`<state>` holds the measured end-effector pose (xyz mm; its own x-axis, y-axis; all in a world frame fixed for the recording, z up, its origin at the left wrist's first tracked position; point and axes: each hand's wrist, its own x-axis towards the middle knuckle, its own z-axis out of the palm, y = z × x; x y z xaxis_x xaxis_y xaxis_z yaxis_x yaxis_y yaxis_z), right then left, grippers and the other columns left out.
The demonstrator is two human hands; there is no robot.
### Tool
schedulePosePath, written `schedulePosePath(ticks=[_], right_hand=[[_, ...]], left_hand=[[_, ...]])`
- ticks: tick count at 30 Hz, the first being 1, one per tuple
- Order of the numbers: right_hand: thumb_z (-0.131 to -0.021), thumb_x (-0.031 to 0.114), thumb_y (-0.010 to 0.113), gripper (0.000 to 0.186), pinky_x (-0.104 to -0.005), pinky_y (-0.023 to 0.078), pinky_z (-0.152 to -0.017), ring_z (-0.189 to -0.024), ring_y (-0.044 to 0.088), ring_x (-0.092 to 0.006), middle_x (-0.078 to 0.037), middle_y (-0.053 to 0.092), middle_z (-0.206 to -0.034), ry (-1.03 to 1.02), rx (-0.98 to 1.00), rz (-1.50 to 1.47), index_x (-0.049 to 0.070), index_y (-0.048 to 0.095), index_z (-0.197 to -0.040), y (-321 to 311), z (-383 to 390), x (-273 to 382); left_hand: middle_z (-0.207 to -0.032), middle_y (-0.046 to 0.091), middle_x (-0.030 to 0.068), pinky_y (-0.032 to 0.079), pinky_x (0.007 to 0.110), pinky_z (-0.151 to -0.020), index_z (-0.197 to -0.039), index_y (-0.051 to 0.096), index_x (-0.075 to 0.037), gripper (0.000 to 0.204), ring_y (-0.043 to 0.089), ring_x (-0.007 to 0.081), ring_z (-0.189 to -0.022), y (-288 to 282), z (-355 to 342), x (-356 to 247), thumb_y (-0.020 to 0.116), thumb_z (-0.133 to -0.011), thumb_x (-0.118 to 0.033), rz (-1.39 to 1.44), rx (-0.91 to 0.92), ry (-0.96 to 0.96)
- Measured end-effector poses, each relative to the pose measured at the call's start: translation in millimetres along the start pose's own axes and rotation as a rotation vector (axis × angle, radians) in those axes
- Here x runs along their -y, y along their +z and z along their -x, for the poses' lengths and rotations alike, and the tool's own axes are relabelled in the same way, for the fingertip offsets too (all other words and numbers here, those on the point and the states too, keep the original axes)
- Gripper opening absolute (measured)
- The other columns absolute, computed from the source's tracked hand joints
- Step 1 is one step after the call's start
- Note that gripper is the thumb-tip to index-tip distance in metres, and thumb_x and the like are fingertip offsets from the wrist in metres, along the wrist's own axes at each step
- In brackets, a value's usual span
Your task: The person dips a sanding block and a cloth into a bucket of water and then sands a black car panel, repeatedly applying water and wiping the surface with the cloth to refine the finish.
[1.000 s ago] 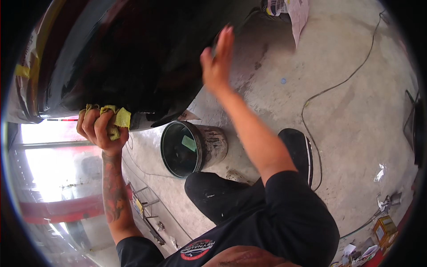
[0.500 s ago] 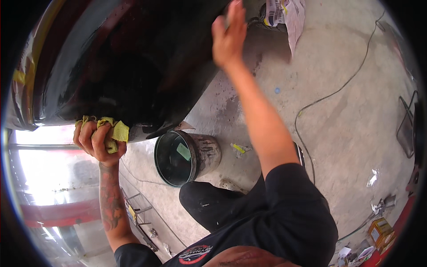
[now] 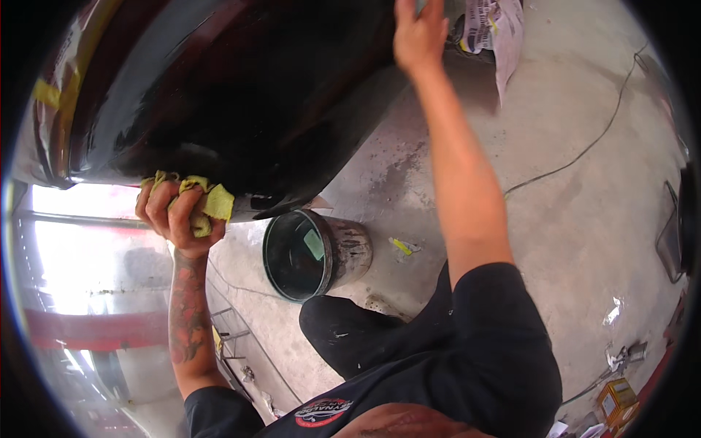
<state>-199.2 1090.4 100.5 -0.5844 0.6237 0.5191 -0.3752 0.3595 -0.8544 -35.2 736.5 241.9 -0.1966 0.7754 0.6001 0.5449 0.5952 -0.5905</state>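
A glossy dark curved car panel [image 3: 234, 87] fills the upper left, with masking paper and yellow tape [image 3: 51, 95] along its left side. My left hand [image 3: 179, 215] is closed round a crumpled yellow cloth [image 3: 217, 202] at the panel's lower edge. High at the panel's right edge, my right hand [image 3: 420, 36] has its fingers round a small greyish thing, too hidden to make out. Below the panel stands a stained bucket [image 3: 296, 259] with dark liquid and a pale green rectangular piece [image 3: 314, 244] inside.
On the concrete floor [image 3: 562, 241] are a cable [image 3: 569, 162], yellow scrap [image 3: 401, 244] and, lower right, a yellow box [image 3: 617, 401]. A metal frame [image 3: 234, 336] lies lower left, a dark object [image 3: 672, 233] at the right edge. Purple-white paper [image 3: 496, 36] hangs at the top.
My right hand and arm have swept upward and rightward along the panel toward the top of the view. My left hand keeps hold of the cloth at the lower edge.
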Motion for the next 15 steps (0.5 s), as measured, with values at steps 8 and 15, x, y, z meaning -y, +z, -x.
schedulePosePath(ticks=[8, 15], right_hand=[[-0.097, 0.061, 0.049, 0.076, -0.069, 0.01, -0.118, -0.156, 0.014, -0.037, -0.006, 0.022, -0.168, -0.616, 0.365, 0.076, 0.024, 0.028, -0.161, 13, 184, 129], [-0.096, 0.058, 0.054, 0.067, -0.0706, 0.026, -0.112, -0.148, 0.029, -0.0368, -0.014, 0.039, -0.157, -0.406, -0.023, 0.101, 0.019, 0.043, -0.15, 9, 32, 70]], left_hand=[[-0.111, 0.055, 0.0064, 0.042, 0.051, -0.099, -0.103, 0.066, -0.019, 0.039, 0.05, 0.0329, -0.113, 0, -8, -8, 0.079, -0.066, -0.025, 0.029, -0.014, -0.037], [-0.108, 0.056, 0.0059, 0.043, 0.049, -0.098, -0.102, 0.066, -0.019, 0.042, 0.052, 0.0335, -0.111, -2, -10, -6, 0.082, -0.063, -0.018, 0.0, -0.042, -0.036]])
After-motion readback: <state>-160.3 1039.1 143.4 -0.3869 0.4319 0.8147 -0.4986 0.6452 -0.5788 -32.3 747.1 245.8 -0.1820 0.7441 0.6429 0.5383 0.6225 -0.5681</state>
